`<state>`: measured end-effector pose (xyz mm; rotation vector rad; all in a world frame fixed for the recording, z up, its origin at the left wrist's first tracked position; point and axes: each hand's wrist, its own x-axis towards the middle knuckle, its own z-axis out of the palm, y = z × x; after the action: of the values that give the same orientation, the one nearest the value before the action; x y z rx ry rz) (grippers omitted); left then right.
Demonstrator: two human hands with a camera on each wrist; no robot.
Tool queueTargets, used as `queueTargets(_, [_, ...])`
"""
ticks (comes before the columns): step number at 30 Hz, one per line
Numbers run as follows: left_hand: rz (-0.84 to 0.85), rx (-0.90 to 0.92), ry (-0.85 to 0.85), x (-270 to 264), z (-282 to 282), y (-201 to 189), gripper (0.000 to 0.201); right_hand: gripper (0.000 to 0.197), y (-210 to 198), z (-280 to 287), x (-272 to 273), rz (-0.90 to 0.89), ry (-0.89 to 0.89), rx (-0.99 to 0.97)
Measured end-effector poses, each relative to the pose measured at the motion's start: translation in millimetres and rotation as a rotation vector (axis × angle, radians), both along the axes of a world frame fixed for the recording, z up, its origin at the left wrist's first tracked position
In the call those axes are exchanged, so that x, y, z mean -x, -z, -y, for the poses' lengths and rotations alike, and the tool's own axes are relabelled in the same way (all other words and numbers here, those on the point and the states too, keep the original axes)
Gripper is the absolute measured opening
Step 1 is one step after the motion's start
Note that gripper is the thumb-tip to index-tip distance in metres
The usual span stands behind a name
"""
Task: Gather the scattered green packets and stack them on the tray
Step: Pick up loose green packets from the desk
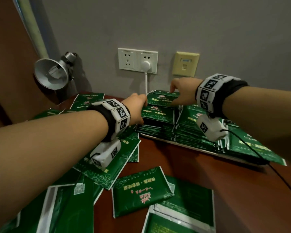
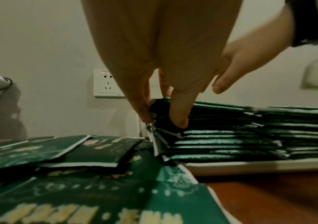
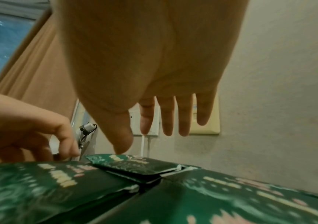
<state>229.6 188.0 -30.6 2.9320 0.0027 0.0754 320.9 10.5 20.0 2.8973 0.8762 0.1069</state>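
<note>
While the left hand (image 2: 166, 106) pinches the edge of the stack (image 1: 160, 115) on the tray (image 2: 259, 166) and the right hand (image 3: 154, 91) floats open above it, loose packets (image 1: 141, 190) wait on the counter (image 1: 208, 182) nearer the person, probably next to gather.

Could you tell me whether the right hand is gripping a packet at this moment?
No; in the right wrist view the right hand has its fingers straight and spread above the stacked packets, holding nothing.

Both hands (image 1: 158, 101) over tray's (image 1: 183, 145) packet stacks (image 1: 160, 113)
</note>
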Motion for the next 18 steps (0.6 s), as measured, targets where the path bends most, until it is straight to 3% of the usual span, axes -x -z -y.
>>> queueTargets(5, [0.044, 0.014, -0.048, 0.0, 17.9, 1.8, 0.060, 0.048, -1.6, 34.0, 27.8, 0.006, 0.028, 0.046])
queueTargets(10, [0.007, -0.003, -0.108, 12.9, 25.6, 1.3, 0.079, 0.053, -1.2, 50.9, 58.8, -0.006, 0.042, 0.049])
queueTargets(15, [0.064, -0.123, -0.060, 52.8, 32.6, -5.8, 0.064, 0.057, 6.7, 62.1, 112.8, -0.057, -0.003, 0.101])
queueTargets(18, [-0.007, -0.227, 0.009, 88.2, 47.6, -3.4, 0.054, 0.058, 16.1, 67.3, 161.5, -0.165, -0.058, 0.205])
